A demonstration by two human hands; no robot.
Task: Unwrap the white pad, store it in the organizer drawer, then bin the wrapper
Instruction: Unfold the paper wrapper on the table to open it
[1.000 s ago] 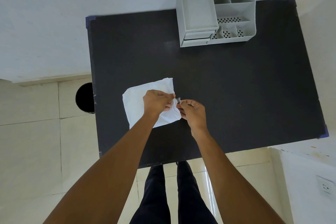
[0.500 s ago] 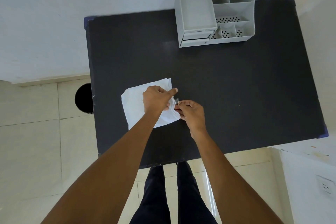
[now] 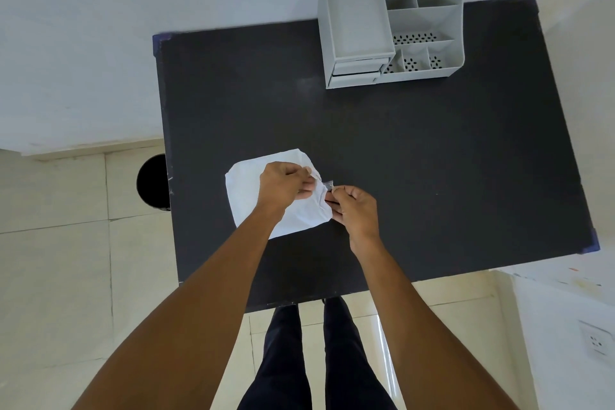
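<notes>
A white pad in a thin wrapper (image 3: 248, 191) lies on the black table (image 3: 416, 160), left of centre. My left hand (image 3: 284, 181) pinches the wrapper's right edge from above. My right hand (image 3: 354, 206) pinches the same edge from the right, at a small clear tab. The edge is lifted and crumpled between the two hands. The grey organizer (image 3: 389, 23) stands at the table's far edge, with two shut drawers (image 3: 357, 71) low on its left front. A black bin (image 3: 153, 181) sits on the floor at the table's left side.
The organizer has open compartments on top, some with perforated bottoms. A white wall runs behind the table. My legs stand at the near edge over a tiled floor. A wall socket (image 3: 597, 341) is at the lower right.
Both hands have stayed at the wrapper's right edge. The left fingers have curled tighter and the edge has risen and crumpled a little more.
</notes>
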